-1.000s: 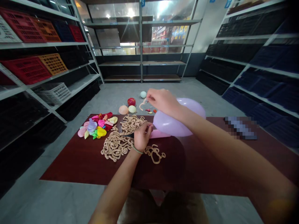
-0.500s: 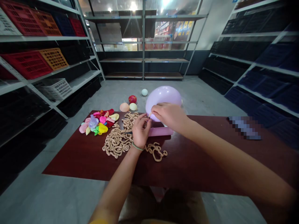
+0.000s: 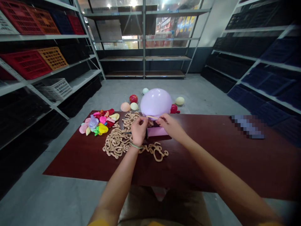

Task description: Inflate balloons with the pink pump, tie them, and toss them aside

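Observation:
An inflated lavender balloon rests at the far edge of the dark red table, its neck end toward me. In front of it, a short tan cord stretches between my hands. My left hand pinches its left end by the balloon's neck; my right hand pinches at its right. The neck itself is mostly hidden by fingers. Just below lies a pink tube with a black end, resembling a balloon pump. Left of my left hand spreads a pile of curly tan cords.
Colourful deflated balloons lie at the table's left. Beyond the table, small inflated balloons sit on the floor, among them a red patterned balloon and a pale yellow balloon. A pixelated object lies at right. Shelves with crates stand around.
My right hand has come down and slightly left from in front of the balloon. The balloon has shifted left, uncovering a red and a pale yellow balloon behind. The tan cord now spans both hands.

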The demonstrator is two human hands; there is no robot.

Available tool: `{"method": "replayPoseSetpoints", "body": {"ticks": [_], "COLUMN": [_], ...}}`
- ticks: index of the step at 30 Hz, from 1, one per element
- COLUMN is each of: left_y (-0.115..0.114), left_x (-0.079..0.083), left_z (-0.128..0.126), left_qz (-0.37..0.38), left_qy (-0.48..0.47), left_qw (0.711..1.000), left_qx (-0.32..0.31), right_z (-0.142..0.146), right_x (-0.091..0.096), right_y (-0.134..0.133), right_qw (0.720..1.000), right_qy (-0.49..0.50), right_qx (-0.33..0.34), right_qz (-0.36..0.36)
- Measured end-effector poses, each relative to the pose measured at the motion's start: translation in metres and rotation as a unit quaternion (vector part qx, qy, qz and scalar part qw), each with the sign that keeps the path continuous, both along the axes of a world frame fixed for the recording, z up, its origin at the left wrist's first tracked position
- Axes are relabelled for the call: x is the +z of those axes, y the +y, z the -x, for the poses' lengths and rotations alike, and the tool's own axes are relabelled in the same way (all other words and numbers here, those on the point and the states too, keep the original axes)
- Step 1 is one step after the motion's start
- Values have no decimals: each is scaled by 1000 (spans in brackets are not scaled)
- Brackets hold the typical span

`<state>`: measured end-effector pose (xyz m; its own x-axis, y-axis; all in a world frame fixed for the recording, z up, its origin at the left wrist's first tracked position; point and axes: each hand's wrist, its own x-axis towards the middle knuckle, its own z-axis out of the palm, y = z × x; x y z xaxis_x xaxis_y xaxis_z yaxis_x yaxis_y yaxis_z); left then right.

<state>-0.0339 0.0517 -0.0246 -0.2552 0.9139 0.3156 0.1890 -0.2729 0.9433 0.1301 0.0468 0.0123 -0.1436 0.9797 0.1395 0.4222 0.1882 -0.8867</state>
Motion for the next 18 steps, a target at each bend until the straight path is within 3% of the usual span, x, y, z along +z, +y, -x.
{"method": "replayPoseSetpoints", "body": {"ticks": [3,6,14,18], "left_y": [-2,-6,-7,-5], "left_x": [2,6,7,6], "left_z": [0,-1,2,4], "left_qz": [-34,-66,-79,-73], "left_qy": [46,65,104,134], "left_qw": [998,996,991,986], "left_qx": [20,15,35,61], "right_z": [9,24,50,49], "right_x": [-22,-29,-22,-25], "right_y": [1,0,-1,-6], "right_qw": [967,924,890,891], "right_qy": [226,344,426,415], "right_qx": [-6,-22,-27,-58], "right_qz": [115,166,163,175]}}
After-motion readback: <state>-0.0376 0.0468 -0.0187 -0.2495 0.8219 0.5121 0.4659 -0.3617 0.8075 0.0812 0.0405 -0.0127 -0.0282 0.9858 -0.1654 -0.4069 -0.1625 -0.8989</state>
